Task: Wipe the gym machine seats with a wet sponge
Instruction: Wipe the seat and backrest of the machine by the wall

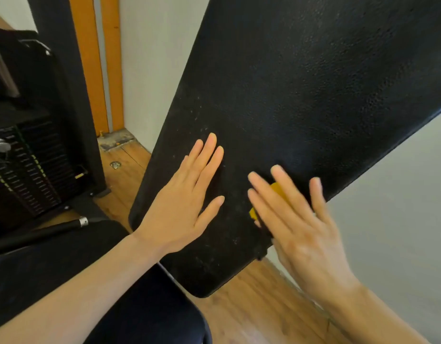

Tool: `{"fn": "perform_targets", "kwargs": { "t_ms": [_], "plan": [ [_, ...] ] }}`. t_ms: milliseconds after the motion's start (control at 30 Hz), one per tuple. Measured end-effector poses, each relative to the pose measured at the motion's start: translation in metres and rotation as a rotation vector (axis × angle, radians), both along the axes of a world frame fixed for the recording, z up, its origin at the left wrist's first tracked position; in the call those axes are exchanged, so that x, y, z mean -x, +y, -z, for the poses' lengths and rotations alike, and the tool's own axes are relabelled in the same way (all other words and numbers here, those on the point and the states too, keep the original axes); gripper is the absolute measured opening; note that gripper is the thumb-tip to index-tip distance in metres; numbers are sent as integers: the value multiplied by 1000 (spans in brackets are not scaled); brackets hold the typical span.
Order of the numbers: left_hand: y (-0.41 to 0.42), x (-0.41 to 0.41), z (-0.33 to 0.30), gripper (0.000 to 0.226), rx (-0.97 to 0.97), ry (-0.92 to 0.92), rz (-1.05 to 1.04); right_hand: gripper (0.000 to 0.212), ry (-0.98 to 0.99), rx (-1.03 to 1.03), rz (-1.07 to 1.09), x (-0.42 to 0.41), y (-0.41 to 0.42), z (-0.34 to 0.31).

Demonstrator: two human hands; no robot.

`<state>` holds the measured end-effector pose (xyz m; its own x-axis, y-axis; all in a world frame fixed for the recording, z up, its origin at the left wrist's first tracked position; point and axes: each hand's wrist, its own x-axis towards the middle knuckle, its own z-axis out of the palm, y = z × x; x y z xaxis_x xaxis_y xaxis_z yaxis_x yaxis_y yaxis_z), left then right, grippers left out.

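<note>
A long black padded back pad (301, 83) of the gym machine slants across the view, with pale specks on its lower part. My left hand (184, 202) lies flat on the pad's lower left, fingers straight. My right hand (296, 219), blurred, presses a yellow sponge (279, 192) against the pad's lower right edge with spread straight fingers. Most of the sponge is hidden under the palm. A black seat cushion (145, 306) sits below the pad at the bottom left.
A black weight stack (23, 170) with a selector pin stands at the left, beside a black frame post (73, 95). A black bar with a chrome collar (83, 221) lies low left. Orange strips (98, 70) run up the white wall. Wooden floor (251, 306) shows below.
</note>
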<state>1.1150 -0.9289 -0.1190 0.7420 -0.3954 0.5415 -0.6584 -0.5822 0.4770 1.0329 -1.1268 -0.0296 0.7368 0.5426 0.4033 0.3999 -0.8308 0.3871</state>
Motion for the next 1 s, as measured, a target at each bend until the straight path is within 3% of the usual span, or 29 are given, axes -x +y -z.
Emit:
{"fn": "perform_targets", "kwargs": {
  "t_ms": [100,133,233,300,433,500,600,667,800,933,1000],
  "plan": [
    [-4,2,0,66,-16,2,-64,36,-97,-286,29,-26,2,-35],
    [-7,4,1,66,-3,12,-81,35,-62,-297,9,-29,6,-32],
    [-16,12,1,67,56,57,-114,46,161,11,-120,-16,5,-4],
    [-18,15,0,66,57,77,-133,51,182,156,-179,-12,-6,-11],
    [-18,17,-3,62,58,62,-162,36,-14,-26,-128,-43,6,-45],
    [-20,17,0,61,90,71,-146,44,-51,81,-102,-44,20,-27],
    [-21,13,4,59,151,43,-133,42,70,276,-160,-27,22,6],
    [-23,10,8,59,168,19,-141,45,64,291,-139,-34,16,-15],
    [-31,11,26,62,316,8,-222,44,-56,95,-107,-61,31,-45],
    [-43,13,53,65,444,88,-290,41,-24,350,-193,-57,44,1],
    [-45,11,57,64,449,76,-280,48,-39,362,-142,-64,45,-17]
  ]
}}
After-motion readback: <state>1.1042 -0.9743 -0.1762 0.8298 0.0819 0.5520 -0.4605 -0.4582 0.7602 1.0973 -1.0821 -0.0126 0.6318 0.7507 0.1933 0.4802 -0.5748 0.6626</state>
